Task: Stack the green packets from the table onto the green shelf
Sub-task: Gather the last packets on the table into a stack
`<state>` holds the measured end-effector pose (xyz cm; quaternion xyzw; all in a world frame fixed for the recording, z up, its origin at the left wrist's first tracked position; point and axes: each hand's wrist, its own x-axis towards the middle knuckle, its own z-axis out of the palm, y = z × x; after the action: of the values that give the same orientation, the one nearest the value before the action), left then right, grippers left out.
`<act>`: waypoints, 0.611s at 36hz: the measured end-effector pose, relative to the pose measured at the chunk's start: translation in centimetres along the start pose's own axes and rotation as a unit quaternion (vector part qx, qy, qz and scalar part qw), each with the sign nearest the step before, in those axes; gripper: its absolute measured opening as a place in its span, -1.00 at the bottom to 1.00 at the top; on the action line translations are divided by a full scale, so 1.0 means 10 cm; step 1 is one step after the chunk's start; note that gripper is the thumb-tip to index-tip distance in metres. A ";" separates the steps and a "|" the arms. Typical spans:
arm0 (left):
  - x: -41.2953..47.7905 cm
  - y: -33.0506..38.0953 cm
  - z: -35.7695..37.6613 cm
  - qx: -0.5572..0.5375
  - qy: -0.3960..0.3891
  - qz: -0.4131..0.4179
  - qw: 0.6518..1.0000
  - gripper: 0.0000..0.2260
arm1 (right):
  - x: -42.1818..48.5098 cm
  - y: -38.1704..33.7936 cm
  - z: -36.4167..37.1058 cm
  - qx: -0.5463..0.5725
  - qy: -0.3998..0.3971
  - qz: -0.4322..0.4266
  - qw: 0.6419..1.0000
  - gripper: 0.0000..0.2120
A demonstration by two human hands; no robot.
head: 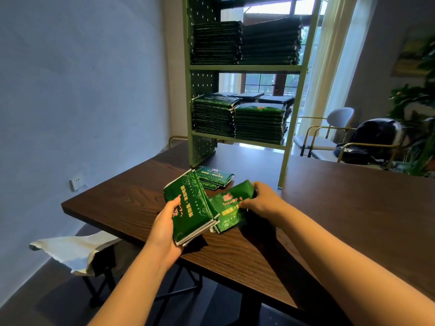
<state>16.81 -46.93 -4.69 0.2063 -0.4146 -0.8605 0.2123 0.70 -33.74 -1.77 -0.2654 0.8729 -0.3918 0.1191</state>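
Note:
My left hand (164,231) grips a bundle of several green packets (191,208) by its near edge, raised a little above the dark wooden table (341,208). My right hand (261,200) pinches another small bundle of green packets (229,208) just to the right, its lower end touching the left bundle. A few more green packets (215,177) lie flat on the table behind them. The green shelf (244,68) stands at the table's far side, with tall stacks of packets on its upper level (244,43) and lower level (240,121).
A white bag (73,250) lies on a folding stool left of the table. Chairs (329,135) and a dark backpack (374,140) stand at the back right beside plants. A wall socket (76,183) is on the left wall.

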 end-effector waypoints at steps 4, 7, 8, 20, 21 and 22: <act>0.01 0.00 0.02 0.003 0.006 -0.004 1.000 -0.73 | -0.02 0.00 -0.17 0.218 0.061 -0.032 0.973 -0.73; 0.02 0.00 0.03 0.007 0.005 -0.009 1.000 -0.76 | -0.03 -0.03 -0.35 0.380 0.070 -0.063 0.920 -0.75; 0.03 0.00 0.03 0.012 0.004 -0.013 1.000 -0.76 | -0.04 -0.06 -0.40 0.416 0.060 -0.069 0.905 -0.76; 0.11 0.06 0.09 0.124 -0.030 -0.081 0.988 -0.72 | -0.16 -0.29 -0.44 0.308 -0.200 -0.092 0.925 -0.77; 0.12 0.09 0.09 0.122 -0.045 -0.100 0.986 -0.70 | -0.16 -0.31 -0.43 0.260 -0.213 -0.111 0.935 -0.78; 0.12 0.12 0.10 0.119 -0.056 -0.113 0.985 -0.68 | -0.16 -0.34 -0.42 0.209 -0.222 -0.130 0.944 -0.79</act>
<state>15.51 -47.68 -3.39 0.2275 -0.4993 -0.8336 0.0643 1.48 -32.10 3.57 -0.4254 0.6808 -0.5091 0.3105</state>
